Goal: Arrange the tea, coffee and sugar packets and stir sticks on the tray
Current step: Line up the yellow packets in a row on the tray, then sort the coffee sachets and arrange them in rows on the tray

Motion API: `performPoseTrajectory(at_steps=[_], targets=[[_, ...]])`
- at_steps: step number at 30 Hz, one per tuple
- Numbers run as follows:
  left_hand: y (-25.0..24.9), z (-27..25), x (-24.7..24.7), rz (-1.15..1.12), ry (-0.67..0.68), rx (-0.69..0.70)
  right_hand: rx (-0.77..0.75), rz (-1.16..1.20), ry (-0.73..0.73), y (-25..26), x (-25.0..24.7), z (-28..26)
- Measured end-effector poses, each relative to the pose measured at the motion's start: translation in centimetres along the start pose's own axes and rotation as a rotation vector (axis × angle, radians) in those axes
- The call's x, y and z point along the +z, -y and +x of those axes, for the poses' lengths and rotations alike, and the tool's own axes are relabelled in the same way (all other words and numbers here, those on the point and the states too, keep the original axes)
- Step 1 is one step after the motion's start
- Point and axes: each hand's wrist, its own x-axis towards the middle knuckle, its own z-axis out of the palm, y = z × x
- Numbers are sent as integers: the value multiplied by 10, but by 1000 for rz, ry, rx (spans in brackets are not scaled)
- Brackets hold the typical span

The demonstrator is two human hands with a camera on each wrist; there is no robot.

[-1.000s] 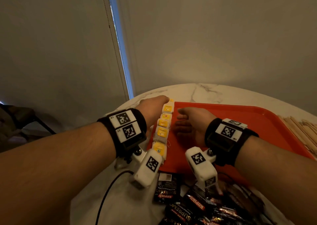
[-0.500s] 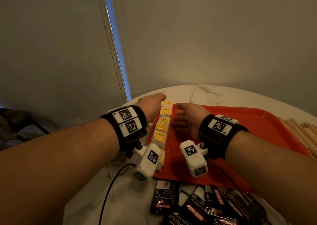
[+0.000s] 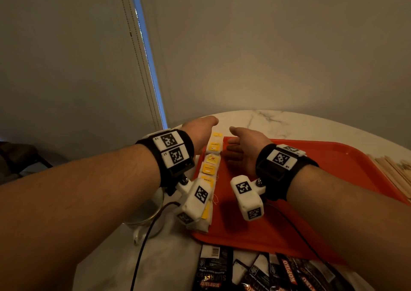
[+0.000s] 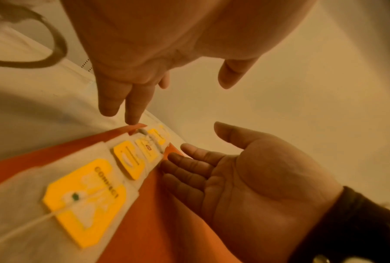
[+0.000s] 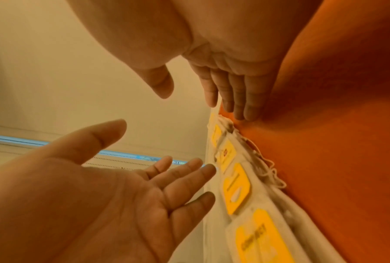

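Coffee packets (image 3: 255, 270) and sticks (image 3: 398, 168) are off the tray (image 3: 322, 179), on the table (image 3: 289, 124), nearest and right of the hands; sugar is not made out in any view. Step in hand, by judgement: the tea bags (image 3: 211, 168), in a row along the tray's left edge, are being squared between two flat palms. Left hand (image 3: 200, 133) is spread wide outside the row, right hand (image 3: 244, 148) spread wide inside it on the tray; nothing is held. Both palms are best closed evenly and kept low, so bags are not tipped over the rim; loose strings on the right-hand side could be snagged. The head view hides the fingers; in the left wrist view the right hand's fingertips (image 4: 178, 160) are seen at the row's edge, and in the right wrist view the left hand's fingers (image 5: 189, 178) appear just short of it.
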Motion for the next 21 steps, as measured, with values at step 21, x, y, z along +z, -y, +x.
performPoseTrajectory(at_steps=[21], targets=[[-18, -10, -16, -71, -23, 79, -80, -246, 43, 29, -8, -2]])
